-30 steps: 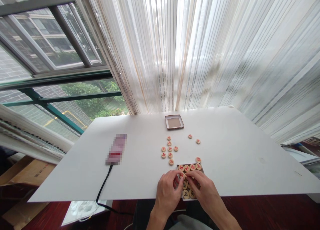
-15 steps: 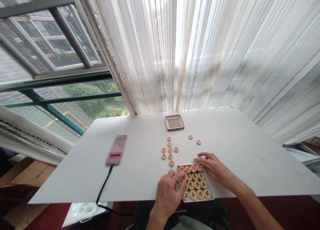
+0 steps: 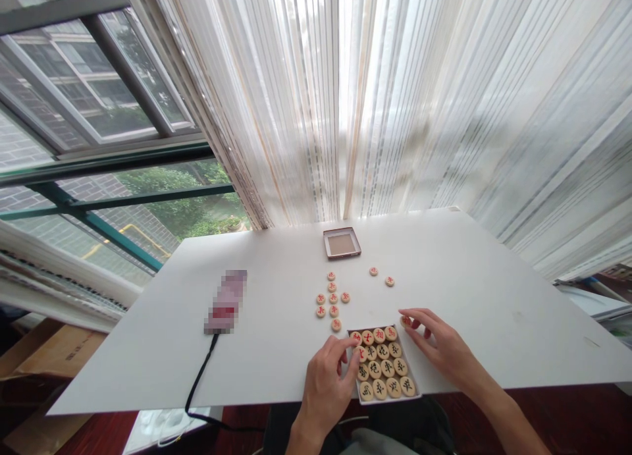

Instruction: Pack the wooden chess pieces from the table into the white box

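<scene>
Right hand (image 3: 439, 340): head view shows you pinching a red-marked piece (image 3: 405, 322) beside the box (image 3: 392, 400); a loose pinch could drop it.
Left hand (image 3: 327, 371): narrow at the box's left edge, hold unclear; nudging might unseat boxed pieces (image 3: 388, 368).

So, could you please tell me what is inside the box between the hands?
The box holds four rows of xiangqi pieces, marked red or black. The left hand partly covers one red piece; the floor beneath is mostly hidden.

On red-lettered discs (image 3: 378, 335), we read 士, 相 and 馬; on black-lettered discs (image 3: 382, 351), 車 and 炮.
</scene>
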Motion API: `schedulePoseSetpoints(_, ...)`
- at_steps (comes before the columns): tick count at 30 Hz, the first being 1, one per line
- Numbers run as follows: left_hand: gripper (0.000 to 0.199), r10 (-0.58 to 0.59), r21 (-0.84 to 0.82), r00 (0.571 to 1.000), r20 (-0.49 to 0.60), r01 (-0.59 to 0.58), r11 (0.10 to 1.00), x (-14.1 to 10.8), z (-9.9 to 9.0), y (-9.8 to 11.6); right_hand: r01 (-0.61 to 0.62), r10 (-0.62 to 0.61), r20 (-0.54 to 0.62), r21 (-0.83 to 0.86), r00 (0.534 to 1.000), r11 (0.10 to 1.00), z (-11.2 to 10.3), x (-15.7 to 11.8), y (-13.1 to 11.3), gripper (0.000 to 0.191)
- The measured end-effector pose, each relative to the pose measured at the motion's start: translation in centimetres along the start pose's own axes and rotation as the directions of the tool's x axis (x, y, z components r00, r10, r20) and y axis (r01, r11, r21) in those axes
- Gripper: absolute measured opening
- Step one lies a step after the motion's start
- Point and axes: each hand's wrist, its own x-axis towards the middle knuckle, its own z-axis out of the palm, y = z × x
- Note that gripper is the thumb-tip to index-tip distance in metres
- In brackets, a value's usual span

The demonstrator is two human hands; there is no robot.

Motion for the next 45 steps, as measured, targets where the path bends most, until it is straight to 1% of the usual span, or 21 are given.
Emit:
schedulePoseSetpoints(5, 0.019, 0.024, -0.107, 1.000, -0.010, -0.025, 0.994, 1.4, -0.1, 1.2, 0.021, -0.018, -0.059, 0.046, 0.998, 0.999, 0.4, -1.0, -1.8, 0.030)
schedulePoseSetpoints(8, 0.021, 0.011, -0.233, 1.000, 0.004, -0.010, 0.972, 2.3, -0.1, 2.5, 0.088, -0.082, -0.094, 0.062, 0.992, 0.994, 1.0, -1.2, -3.5, 0.032)
schedulePoseSetpoints(11, 0.027, -0.045, -0.393, 0.998, 0.048, 0.061, 0.917, 3.0, 0.1, 3.5, 0.192, -0.183, -0.105, 0.079, 0.977, 0.978, 1.9, -1.4, -5.3, 0.031)
schedulePoseSetpoints(13, 0.029, -0.071, -0.482, 0.994, 0.080, 0.101, 0.870, 3.1, 0.3, 3.8, 0.255, -0.242, -0.124, 0.100, 0.962, 0.962, 2.6, -1.6, -6.5, 0.029)
schedulePoseSetpoints(16, 0.029, -0.098, -0.574, 0.991, 0.087, 0.130, 0.809, 2.9, 0.4, 3.6, 0.311, -0.289, -0.163, 0.132, 0.943, 0.941, 3.6, -1.8, -7.6, 0.026)
schedulePoseSetpoints(18, 0.028, -0.115, -0.622, 0.990, 0.087, 0.144, 0.770, 2.7, 0.4, 3.2, 0.328, -0.300, -0.191, 0.142, 0.935, 0.934, 4.1, -1.9, -7.9, 0.027)
schedulePoseSetpoints(21, 0.027, -0.146, -0.699, 0.984, 0.103, 0.176, 0.693, 2.5, 0.5, 2.5, 0.289, -0.251, -0.241, 0.139, 0.938, 0.947, 4.4, -2.1, -7.7, 0.026)
schedulePoseSetpoints(24, 0.029, -0.181, -0.752, 0.978, 0.105, 0.198, 0.629, 2.5, 0.5, 1.8, 0.215, -0.174, -0.248, 0.153, 0.953, 0.965, 4.4, -2.3, -7.3, 0.022)
schedulePoseSetpoints(28, 0.032, -0.191, -0.775, 0.978, 0.085, 0.185, 0.604, 2.8, 0.4, 1.2, 0.149, -0.105, -0.227, 0.185, 0.968, 0.971, 4.4, -2.9, -6.9, 0.020)
schedulePoseSetpoints(32, 0.037, -0.184, -0.776, 0.979, 0.083, 0.179, 0.604, 2.8, -0.1, 1.0, 0.105, -0.060, -0.199, 0.221, 0.978, 0.970, 4.5, -3.2, -6.8, 0.019)
schedulePoseSetpoints(38, 0.042, -0.164, -0.770, 0.980, 0.109, 0.188, 0.610, 2.5, -0.4, 0.8, 0.086, -0.040, -0.167, 0.279, 0.985, 0.957, 4.9, -2.6, -7.3, 0.018)
schedulePoseSetpoints(42, 0.041, -0.135, -0.736, 0.985, 0.106, 0.169, 0.655, 2.6, -0.4, 0.8, 0.034, 0.015, -0.139, 0.344, 0.990, 0.938, 5.4, -1.9, -7.7, 0.019)
schedulePoseSetpoints(45, 0.037, -0.071, -0.699, 0.992, 0.108, 0.126, 0.704, 2.7, -0.7, 1.1, 0.008, 0.046, -0.131, 0.380, 0.990, 0.925, 5.6, -1.3, -8.0, 0.021)
